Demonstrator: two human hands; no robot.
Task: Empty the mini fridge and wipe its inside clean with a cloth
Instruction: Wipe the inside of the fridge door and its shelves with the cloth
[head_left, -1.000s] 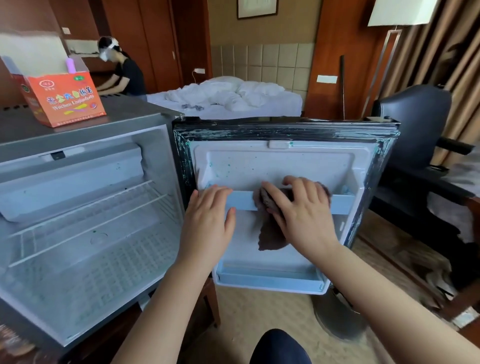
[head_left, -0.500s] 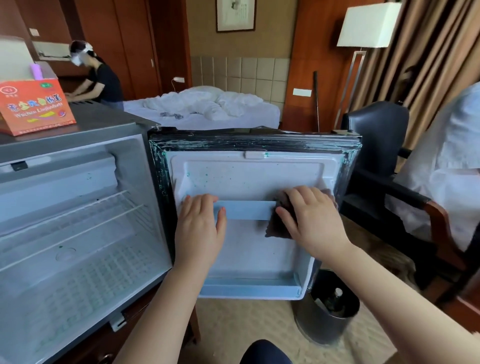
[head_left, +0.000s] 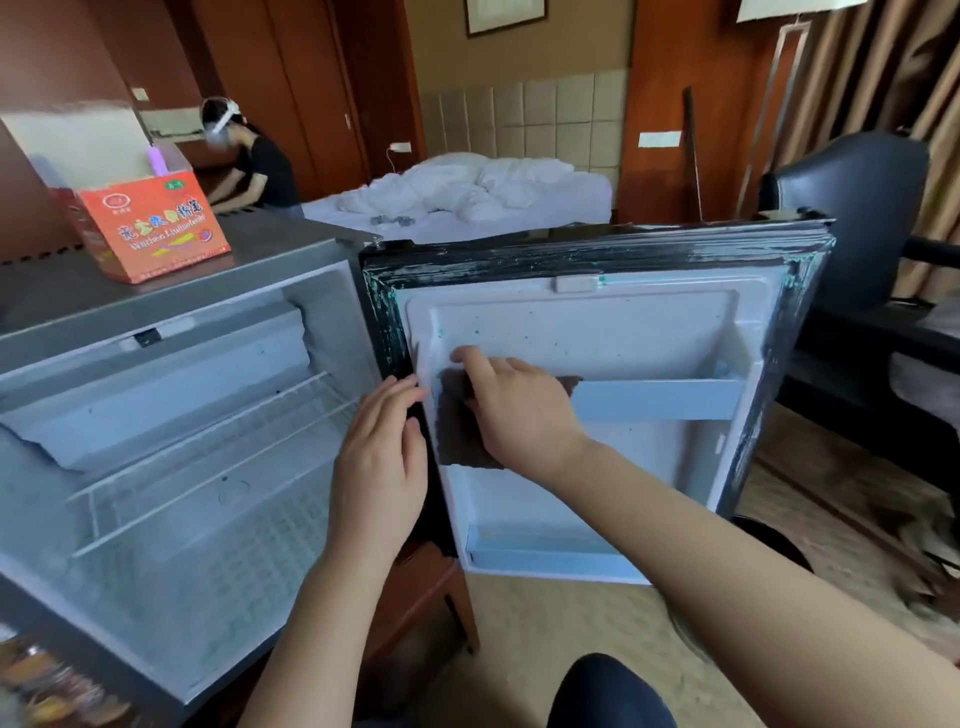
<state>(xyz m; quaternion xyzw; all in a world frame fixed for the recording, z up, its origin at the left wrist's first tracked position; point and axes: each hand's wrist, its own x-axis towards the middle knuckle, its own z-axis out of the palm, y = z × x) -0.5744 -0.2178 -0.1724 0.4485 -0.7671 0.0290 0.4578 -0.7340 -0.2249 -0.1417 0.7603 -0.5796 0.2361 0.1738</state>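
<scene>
Presently: fingers (head_left: 470, 361) of the right hand (head_left: 519, 415) lie straight and slightly fanned. They press flat on the brown cloth (head_left: 460, 441) with no pinch, the index reaching up and left past the cloth's top edge. Cloth is spread against the inner liner of the open door (head_left: 649, 467), draped over the hinge-side end of the pale blue door rail (head_left: 654, 400), its lower part hanging below. Left hand (head_left: 382, 467) is just beside, straight and close together, tips on the black gasket (head_left: 387, 338) at the hinge edge; it holds nothing and seems to steady the door. Rail's long axis runs level, away to the right of the cloth. The uncovered stretch lies wholly on that side, so the right hand is nearer for a sweep along it. Teal specks (head_left: 524, 332) dot the liner above the rail. Mini fridge (head_left: 322, 312) cavity looks emptied: bare wire shelf (head_left: 208, 462). Orange carton (head_left: 156, 228) sits on the fridge top. Judgement: emptying done, door wipe in hand.
</scene>
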